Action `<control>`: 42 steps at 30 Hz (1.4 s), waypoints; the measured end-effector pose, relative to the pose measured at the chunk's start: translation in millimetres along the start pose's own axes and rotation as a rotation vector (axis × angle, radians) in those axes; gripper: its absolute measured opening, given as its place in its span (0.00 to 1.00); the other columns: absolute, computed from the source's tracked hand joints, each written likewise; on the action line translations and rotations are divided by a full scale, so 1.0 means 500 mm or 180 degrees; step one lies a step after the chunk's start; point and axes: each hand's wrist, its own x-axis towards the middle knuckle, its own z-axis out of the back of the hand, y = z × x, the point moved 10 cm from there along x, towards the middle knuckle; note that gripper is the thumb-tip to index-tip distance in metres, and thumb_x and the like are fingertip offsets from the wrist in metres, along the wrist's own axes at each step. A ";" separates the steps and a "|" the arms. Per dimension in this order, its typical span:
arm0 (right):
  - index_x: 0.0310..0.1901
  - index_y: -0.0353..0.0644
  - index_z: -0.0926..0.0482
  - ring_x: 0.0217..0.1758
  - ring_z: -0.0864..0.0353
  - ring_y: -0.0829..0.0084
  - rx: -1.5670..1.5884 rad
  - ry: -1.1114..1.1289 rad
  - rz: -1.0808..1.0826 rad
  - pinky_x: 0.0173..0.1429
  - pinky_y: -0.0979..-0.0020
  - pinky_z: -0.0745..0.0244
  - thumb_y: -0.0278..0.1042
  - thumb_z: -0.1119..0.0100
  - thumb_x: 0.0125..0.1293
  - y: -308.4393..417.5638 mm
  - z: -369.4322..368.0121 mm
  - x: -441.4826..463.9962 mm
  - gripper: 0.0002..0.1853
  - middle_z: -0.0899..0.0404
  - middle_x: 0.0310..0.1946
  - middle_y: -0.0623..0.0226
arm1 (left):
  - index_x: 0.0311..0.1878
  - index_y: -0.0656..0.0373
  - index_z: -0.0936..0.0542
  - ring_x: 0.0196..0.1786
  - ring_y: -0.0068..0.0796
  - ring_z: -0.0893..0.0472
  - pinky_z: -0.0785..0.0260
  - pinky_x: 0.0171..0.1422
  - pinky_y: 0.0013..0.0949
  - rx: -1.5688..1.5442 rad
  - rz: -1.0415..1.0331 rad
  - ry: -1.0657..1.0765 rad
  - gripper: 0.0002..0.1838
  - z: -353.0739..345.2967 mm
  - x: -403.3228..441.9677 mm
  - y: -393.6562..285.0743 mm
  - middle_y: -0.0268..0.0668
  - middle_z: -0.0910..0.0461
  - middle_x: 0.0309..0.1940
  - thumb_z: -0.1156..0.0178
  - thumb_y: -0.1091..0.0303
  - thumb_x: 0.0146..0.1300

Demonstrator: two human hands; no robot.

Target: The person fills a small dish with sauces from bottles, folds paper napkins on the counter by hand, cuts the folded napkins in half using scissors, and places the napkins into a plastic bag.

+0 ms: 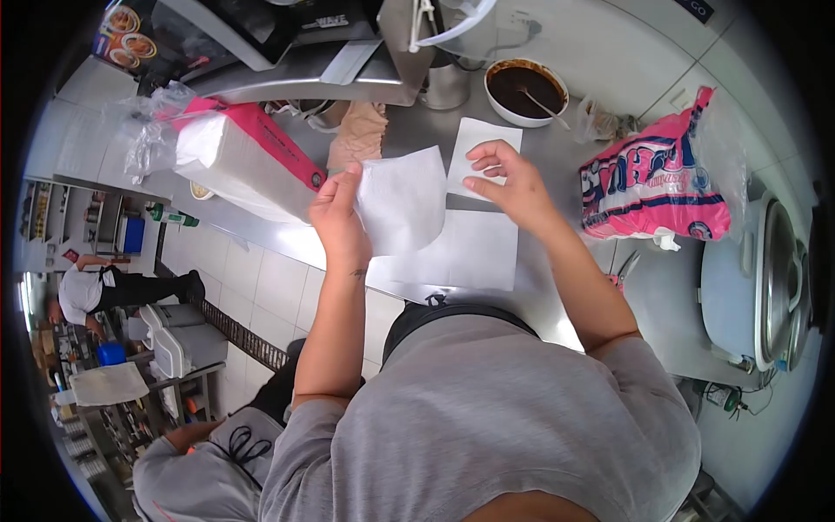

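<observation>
My left hand (340,209) pinches the edge of a white paper napkin (402,202), which hangs above the steel counter. To the right, my right hand (513,183) is held with its fingers curved and the thumb apart, nothing visible between them. Below it lies a folded white napkin (474,143); I cannot tell whether the fingertips touch it. An unfolded white sheet (474,252) lies flat at the counter's front edge. Beside my left hand is a pink-and-white pack of napkins (252,157), its plastic wrapping torn at one end.
A white bowl of dark sauce (525,91) with a spoon stands at the back. A pink plastic package (657,178), red-handled scissors (623,271) and a large lidded cooker (755,283) are at the right. A brown cloth (357,135) lies behind my left hand. Two other people are at the left.
</observation>
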 end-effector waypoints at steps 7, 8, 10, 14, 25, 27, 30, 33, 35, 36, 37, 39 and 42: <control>0.67 0.45 0.39 0.57 0.27 0.70 0.1791 0.0872 -0.0866 0.60 0.67 0.32 0.32 0.36 0.59 -0.080 -0.095 0.018 0.35 0.30 0.58 0.61 | 0.50 0.64 0.24 0.54 0.39 0.22 0.33 0.63 0.42 -0.1891 0.1400 0.0565 0.16 -0.007 0.010 0.057 0.43 0.20 0.48 0.50 0.60 0.70; 0.69 0.45 0.41 0.58 0.27 0.70 0.1756 0.1097 -0.0833 0.60 0.67 0.33 0.32 0.37 0.58 -0.086 -0.114 0.018 0.37 0.31 0.60 0.60 | 0.51 0.64 0.24 0.56 0.40 0.23 0.33 0.64 0.43 -0.2081 0.1542 0.0632 0.17 -0.004 0.011 0.065 0.44 0.21 0.50 0.51 0.61 0.70; 0.70 0.45 0.43 0.63 0.32 0.71 0.2225 0.1360 -0.0923 0.65 0.67 0.36 0.30 0.39 0.59 -0.072 -0.157 0.004 0.37 0.34 0.63 0.63 | 0.53 0.65 0.25 0.57 0.42 0.24 0.34 0.65 0.45 -0.2206 0.1707 0.0530 0.18 0.011 0.012 0.089 0.45 0.22 0.52 0.52 0.61 0.70; 0.71 0.44 0.46 0.65 0.32 0.71 0.3344 0.1150 -0.0984 0.66 0.68 0.36 0.28 0.42 0.60 -0.001 -0.175 0.002 0.38 0.33 0.62 0.65 | 0.55 0.68 0.27 0.58 0.44 0.24 0.35 0.66 0.46 -0.1990 0.1845 0.0226 0.20 0.036 0.001 0.142 0.46 0.23 0.54 0.54 0.61 0.71; 0.52 0.36 0.27 0.35 0.22 0.82 0.1642 0.0116 -0.1001 0.38 0.79 0.27 0.18 0.46 0.58 -0.052 -0.149 0.014 0.18 0.21 0.38 0.70 | 0.69 0.66 0.45 0.69 0.43 0.39 0.44 0.69 0.42 0.1651 0.0066 0.0114 0.37 0.062 -0.071 0.122 0.49 0.39 0.66 0.41 0.59 0.63; 0.51 0.36 0.26 0.33 0.23 0.84 0.1118 0.0029 -0.0610 0.36 0.81 0.28 0.17 0.45 0.57 -0.032 -0.146 0.009 0.18 0.21 0.35 0.71 | 0.71 0.66 0.48 0.69 0.44 0.38 0.44 0.68 0.43 0.2331 -0.0970 0.0789 0.41 -0.046 -0.137 0.038 0.52 0.39 0.66 0.38 0.64 0.59; 0.49 0.39 0.24 0.30 0.28 0.88 0.0538 0.0172 -0.0361 0.33 0.83 0.33 0.17 0.45 0.57 0.022 -0.143 -0.001 0.17 0.24 0.32 0.76 | 0.71 0.64 0.47 0.64 0.46 0.30 0.37 0.64 0.41 0.2683 -0.1012 0.1240 0.42 -0.099 -0.161 0.017 0.54 0.34 0.63 0.38 0.74 0.54; 0.48 0.39 0.22 0.27 0.32 0.87 0.0060 0.0319 -0.0219 0.32 0.81 0.34 0.17 0.44 0.54 0.079 -0.109 -0.012 0.18 0.28 0.28 0.77 | 0.64 0.62 0.32 0.48 0.43 0.19 0.27 0.51 0.35 0.2873 -0.1000 0.1153 0.30 -0.090 -0.132 0.012 0.48 0.20 0.47 0.44 0.81 0.54; 0.49 0.39 0.23 0.26 0.32 0.86 -0.0572 0.0401 0.0003 0.32 0.80 0.34 0.17 0.43 0.52 0.099 -0.080 -0.019 0.20 0.29 0.27 0.75 | 0.58 0.62 0.26 0.44 0.38 0.17 0.26 0.46 0.33 0.3121 -0.1427 0.1272 0.24 -0.062 -0.111 0.013 0.44 0.18 0.41 0.45 0.82 0.55; 0.48 0.39 0.22 0.28 0.29 0.80 -0.0956 0.0422 0.0104 0.34 0.76 0.32 0.19 0.43 0.50 0.104 -0.066 -0.025 0.20 0.28 0.27 0.71 | 0.56 0.63 0.24 0.43 0.35 0.17 0.26 0.46 0.32 0.2925 -0.1216 0.1266 0.21 -0.051 -0.099 0.010 0.43 0.17 0.40 0.45 0.82 0.56; 0.46 0.39 0.21 0.28 0.28 0.75 -0.1111 0.0517 0.0169 0.36 0.73 0.31 0.22 0.42 0.50 0.089 -0.057 -0.029 0.18 0.28 0.26 0.68 | 0.53 0.63 0.23 0.42 0.32 0.17 0.27 0.46 0.31 0.2731 -0.1004 0.1254 0.19 -0.043 -0.091 -0.001 0.41 0.17 0.39 0.46 0.83 0.57; 0.42 0.39 0.20 0.29 0.25 0.63 -0.1417 0.0716 0.0309 0.38 0.67 0.29 0.27 0.41 0.50 0.034 -0.043 -0.036 0.15 0.27 0.24 0.61 | 0.51 0.65 0.21 0.41 0.27 0.18 0.28 0.45 0.28 0.2425 -0.0423 0.1308 0.17 -0.024 -0.070 -0.010 0.40 0.17 0.39 0.46 0.82 0.58; 0.42 0.39 0.19 0.33 0.23 0.71 -0.0665 0.0852 -0.0365 0.41 0.68 0.28 0.32 0.38 0.55 -0.017 -0.009 -0.074 0.13 0.22 0.28 0.64 | 0.49 0.66 0.21 0.39 0.21 0.21 0.30 0.44 0.24 0.1977 0.0722 0.1532 0.15 0.015 -0.048 0.013 0.37 0.18 0.39 0.43 0.80 0.58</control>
